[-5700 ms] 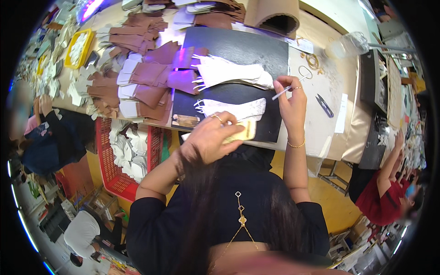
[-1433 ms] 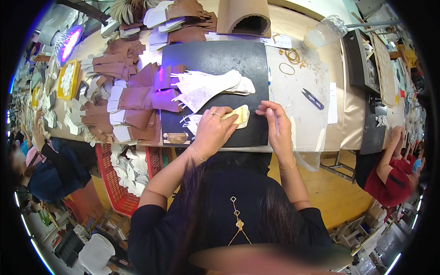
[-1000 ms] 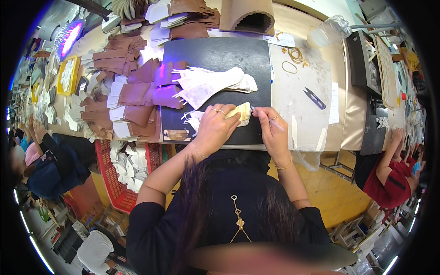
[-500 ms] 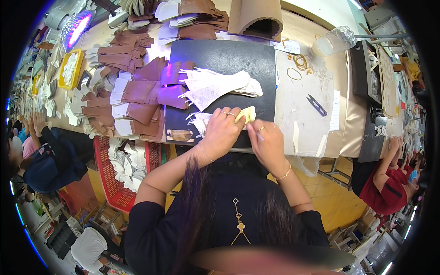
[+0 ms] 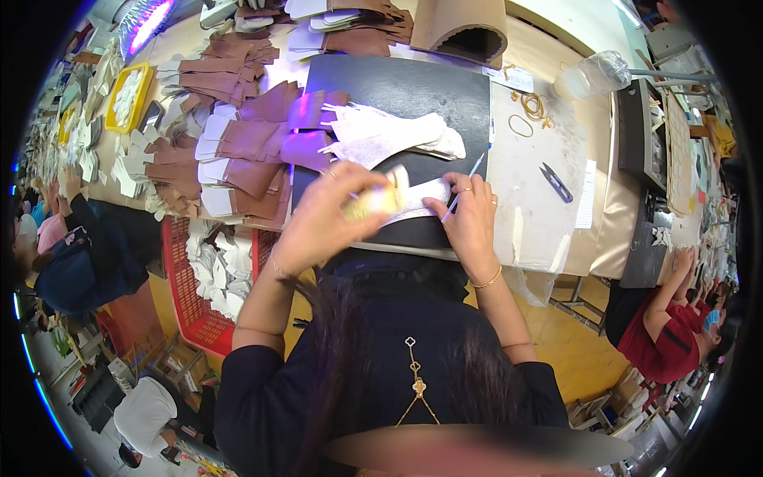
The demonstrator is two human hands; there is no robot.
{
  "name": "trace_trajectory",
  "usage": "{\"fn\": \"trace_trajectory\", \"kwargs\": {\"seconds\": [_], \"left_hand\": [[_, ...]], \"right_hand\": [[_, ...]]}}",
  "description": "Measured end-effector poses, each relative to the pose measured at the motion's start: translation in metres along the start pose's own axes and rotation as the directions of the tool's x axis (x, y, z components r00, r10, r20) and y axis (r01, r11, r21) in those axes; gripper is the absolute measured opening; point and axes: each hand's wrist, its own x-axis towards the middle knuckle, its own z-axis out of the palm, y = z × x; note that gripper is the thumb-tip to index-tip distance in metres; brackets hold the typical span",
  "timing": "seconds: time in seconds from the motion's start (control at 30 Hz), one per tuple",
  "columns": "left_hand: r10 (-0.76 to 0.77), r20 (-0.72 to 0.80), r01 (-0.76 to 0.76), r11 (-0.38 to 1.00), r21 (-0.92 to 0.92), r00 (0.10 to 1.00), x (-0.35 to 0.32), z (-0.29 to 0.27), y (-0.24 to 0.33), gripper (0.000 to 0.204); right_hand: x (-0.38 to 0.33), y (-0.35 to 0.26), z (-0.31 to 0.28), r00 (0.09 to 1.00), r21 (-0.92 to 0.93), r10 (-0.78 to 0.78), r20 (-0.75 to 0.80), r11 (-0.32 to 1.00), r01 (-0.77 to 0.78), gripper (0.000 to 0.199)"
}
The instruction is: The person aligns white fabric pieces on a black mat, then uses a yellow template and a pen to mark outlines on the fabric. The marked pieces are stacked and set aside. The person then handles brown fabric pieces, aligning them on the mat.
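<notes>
My left hand [image 5: 334,213], smeared by motion, is closed on a pale yellow piece [image 5: 369,204] above the near edge of a black mat [image 5: 397,79]. Beneath and beside it lies a white, fabric-like piece [image 5: 421,197]. The thumb and fingers of my right hand [image 5: 474,219] press the right end of that white piece. A thin, pointed pale tool [image 5: 477,164] sticks up from between the right fingers. Just beyond both hands, a stack of white pieces [image 5: 389,135] with narrow tails lies on the mat.
Brown leather pieces [image 5: 246,139] with white ends are piled left of the mat. A red basket [image 5: 179,274] of white pieces stands below the table's left. Thread snips [image 5: 556,183], rubber bands [image 5: 534,110] and a plastic bottle [image 5: 592,74] lie to the right.
My left hand has moved left and lifted with the pale yellow piece, baring the white piece. My right hand has shifted slightly up and right; the thin tool now shows in it.
</notes>
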Motion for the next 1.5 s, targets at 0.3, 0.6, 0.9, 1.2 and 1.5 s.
{"fn": "trace_trajectory", "kwargs": {"seconds": [0.3,0.6,0.9,1.2,1.5], "left_hand": [[0.351,0.508,-0.458,0.884,0.098,0.787,-0.005,0.083,-0.009,0.026],[0.21,0.418,-0.128,0.968,-0.216,0.884,-0.015,0.083,-0.009,0.037],[0.23,0.43,-0.265,0.964,0.024,0.873,-0.007,0.078,-0.009,0.033],[0.193,0.022,-0.192,0.946,0.263,0.981,-0.002,0.062,-0.022,0.03],[0.326,0.0,-0.307,0.888,0.343,0.945,0.019,0.083,-0.04,0.024]], "right_hand": [[0.032,-0.011,-0.044,0.937,0.459,-0.042,0.347,0.879,-0.131,0.015],[0.05,-0.078,-0.073,0.834,0.703,-0.539,-0.115,0.549,0.452,0.016],[0.094,-0.008,0.01,0.99,0.673,0.116,-0.076,0.739,-0.035,0.027],[0.046,0.032,-0.001,0.956,0.391,0.158,-0.248,0.919,-0.05,0.029],[0.002,0.046,-0.017,0.964,0.443,0.215,-0.16,0.888,-0.124,0.021]]}}
